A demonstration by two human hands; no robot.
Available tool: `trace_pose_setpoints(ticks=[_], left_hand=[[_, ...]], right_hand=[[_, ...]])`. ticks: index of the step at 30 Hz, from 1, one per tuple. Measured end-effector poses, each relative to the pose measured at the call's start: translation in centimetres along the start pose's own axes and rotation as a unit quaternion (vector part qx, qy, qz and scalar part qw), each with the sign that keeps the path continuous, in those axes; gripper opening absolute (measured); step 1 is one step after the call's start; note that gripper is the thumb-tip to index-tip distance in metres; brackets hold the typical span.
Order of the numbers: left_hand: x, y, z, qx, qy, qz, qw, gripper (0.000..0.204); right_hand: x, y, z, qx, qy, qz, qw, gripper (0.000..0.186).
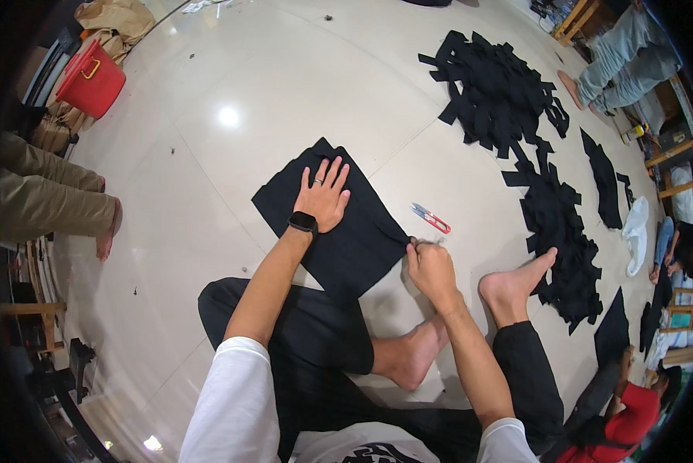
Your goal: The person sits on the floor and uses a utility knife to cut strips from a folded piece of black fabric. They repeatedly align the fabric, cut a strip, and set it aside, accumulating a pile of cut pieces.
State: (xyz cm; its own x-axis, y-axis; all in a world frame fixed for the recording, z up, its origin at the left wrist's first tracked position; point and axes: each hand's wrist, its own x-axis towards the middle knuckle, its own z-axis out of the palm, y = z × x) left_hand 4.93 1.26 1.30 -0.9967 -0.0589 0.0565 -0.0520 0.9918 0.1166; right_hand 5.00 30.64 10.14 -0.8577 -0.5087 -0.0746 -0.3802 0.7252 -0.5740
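Observation:
A black cloth piece (354,239), roughly rectangular, lies on the tiled floor in front of my folded legs. My left hand (325,193) rests flat on its upper part, fingers apart; a ring and a dark watch show on that arm. At the cloth's right corner, my right hand (431,268) is closed, pinching the corner between thumb and fingers. Just above that hand lies a pair of red-handled thread snips (431,218), touched by neither hand.
Heaped black cloth strips (493,92) spread down the right side, reaching my right foot (520,285). A red bucket (92,79) stands at upper left. Other people's legs show at left (61,193) and upper right (624,62); a person in red (632,413) sits at lower right.

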Motion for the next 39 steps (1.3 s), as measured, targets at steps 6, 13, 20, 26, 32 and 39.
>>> trace_pose_setpoints(ticks=[6,13,20,26,32,39], left_hand=[[0.4,-0.6,-0.3,-0.013,0.014,-0.013,1.0,0.087],[3.5,-2.7,-3.0,-0.056,-0.041,0.029,0.997,0.096],[4.2,-2.1,0.2,-0.026,0.005,-0.059,0.998,0.07],[2.9,0.5,1.0,-0.04,0.01,-0.024,0.999,0.07],[3.3,0.0,0.6,-0.03,0.011,-0.058,0.998,0.069],[3.6,0.1,0.3,-0.027,-0.013,-0.069,0.997,0.071]], right_hand=[[-2.3,0.2,0.9,-0.085,-0.075,0.029,0.993,0.045],[-2.9,1.0,1.0,-0.094,-0.096,0.02,0.991,0.044],[-3.3,1.9,1.8,-0.08,-0.096,0.03,0.992,0.043],[-3.6,2.2,1.7,-0.076,-0.073,0.032,0.994,0.044],[-4.5,2.3,0.9,-0.019,-0.033,-0.023,0.999,0.048],[-5.5,3.6,-0.7,-0.033,-0.025,-0.076,0.996,0.048]])
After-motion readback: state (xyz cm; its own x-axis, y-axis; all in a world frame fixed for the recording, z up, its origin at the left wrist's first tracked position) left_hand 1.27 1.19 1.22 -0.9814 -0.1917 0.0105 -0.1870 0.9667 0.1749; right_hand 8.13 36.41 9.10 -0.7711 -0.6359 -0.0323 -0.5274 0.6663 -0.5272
